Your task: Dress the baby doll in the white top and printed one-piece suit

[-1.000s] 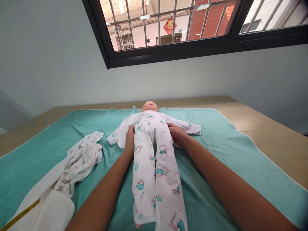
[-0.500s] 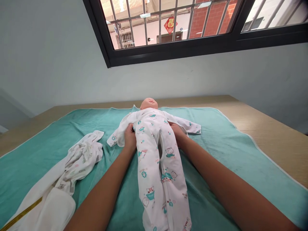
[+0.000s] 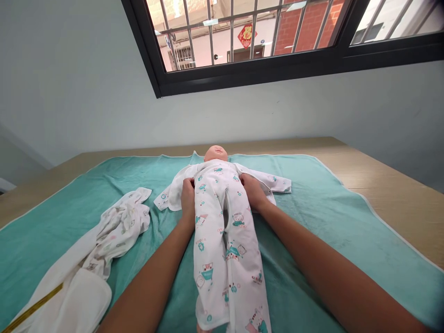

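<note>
Doll [image 3: 216, 153] face-up on teal towel [image 3: 312, 208]; left hand [image 3: 188, 198] and right hand [image 3: 253, 192] flank it, fingers clenched on printed trousers [image 3: 225, 245] at the waist.

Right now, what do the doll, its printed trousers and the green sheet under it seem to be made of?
Doll: probably smooth moulded vinyl or plastic; even sheen. Printed trousers: likely soft matte cotton knit; they crease and drape. Green sheet: seemingly plush terry or fleece; fuzzy nap, pale bound edge.
</note>
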`<state>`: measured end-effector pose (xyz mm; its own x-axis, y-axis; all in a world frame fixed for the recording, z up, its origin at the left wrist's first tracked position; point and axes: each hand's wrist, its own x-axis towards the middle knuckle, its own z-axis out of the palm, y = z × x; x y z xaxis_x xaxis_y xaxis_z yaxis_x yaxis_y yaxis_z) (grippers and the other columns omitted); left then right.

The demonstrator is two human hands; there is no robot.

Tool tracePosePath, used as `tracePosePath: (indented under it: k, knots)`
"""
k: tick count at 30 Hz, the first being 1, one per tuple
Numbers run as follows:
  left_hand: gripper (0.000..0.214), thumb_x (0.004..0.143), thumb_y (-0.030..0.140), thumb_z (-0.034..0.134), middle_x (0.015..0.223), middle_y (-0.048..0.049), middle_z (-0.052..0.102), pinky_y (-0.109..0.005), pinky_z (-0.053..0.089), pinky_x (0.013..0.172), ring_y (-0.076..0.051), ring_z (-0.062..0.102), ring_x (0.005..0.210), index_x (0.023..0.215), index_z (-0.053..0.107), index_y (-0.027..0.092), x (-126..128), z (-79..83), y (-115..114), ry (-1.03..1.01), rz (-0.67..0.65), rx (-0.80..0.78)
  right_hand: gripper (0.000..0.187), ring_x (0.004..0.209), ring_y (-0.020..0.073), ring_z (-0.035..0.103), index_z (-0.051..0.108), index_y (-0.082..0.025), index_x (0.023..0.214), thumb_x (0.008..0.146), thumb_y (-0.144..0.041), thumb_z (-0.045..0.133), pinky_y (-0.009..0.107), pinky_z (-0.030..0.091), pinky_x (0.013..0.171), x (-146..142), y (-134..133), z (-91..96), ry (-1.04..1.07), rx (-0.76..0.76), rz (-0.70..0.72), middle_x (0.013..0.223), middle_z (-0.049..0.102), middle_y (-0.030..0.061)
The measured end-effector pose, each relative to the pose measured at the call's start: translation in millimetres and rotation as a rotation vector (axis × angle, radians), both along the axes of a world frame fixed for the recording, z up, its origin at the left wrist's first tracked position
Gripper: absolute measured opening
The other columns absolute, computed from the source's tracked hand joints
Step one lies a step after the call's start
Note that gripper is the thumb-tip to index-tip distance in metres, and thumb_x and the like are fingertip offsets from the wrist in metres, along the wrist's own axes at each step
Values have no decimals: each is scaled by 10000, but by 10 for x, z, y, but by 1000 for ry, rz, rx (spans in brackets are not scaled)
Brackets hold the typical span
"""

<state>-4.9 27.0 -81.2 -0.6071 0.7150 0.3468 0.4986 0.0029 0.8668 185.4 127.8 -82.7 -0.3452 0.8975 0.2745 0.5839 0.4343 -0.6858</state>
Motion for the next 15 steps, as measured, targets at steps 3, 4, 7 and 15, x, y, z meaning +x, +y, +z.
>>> tracePosePath:
  k: [3,4,7,15]
  knots:
    - [237,782,258,631,954,-31,551,-317,417,751,-201,527,869,923,442,237,-5,-39,31,75,49,39,85,703,188,525,564,-182,841,804,-250,527,270,319,605,-1,-54,33,-82,53,-60,800,662,65]
    - [242,780,261,635,954,-31,550,-316,426,749,-200,529,866,925,442,237,-13,-58,43,89,62,54,85,706,192,535,562,-181,846,810,-251,529,272,317,603,-4,-68,41,-98,44,-79,811,666,74]
    - [225,782,246,632,925,-19,557,-306,444,728,-187,536,826,926,459,236,-44,-105,68,77,75,79,86,706,205,557,573,-178,810,817,-253,532,281,317,597,-13,-75,52,-145,-7,-104,817,677,96]
    - [194,854,226,565,1030,-46,541,-316,448,909,-200,533,992,1044,603,237,-50,-46,75,204,0,183,159,801,214,617,654,-171,770,806,-248,520,269,414,673,-17,4,14,-50,-84,23,926,731,94]
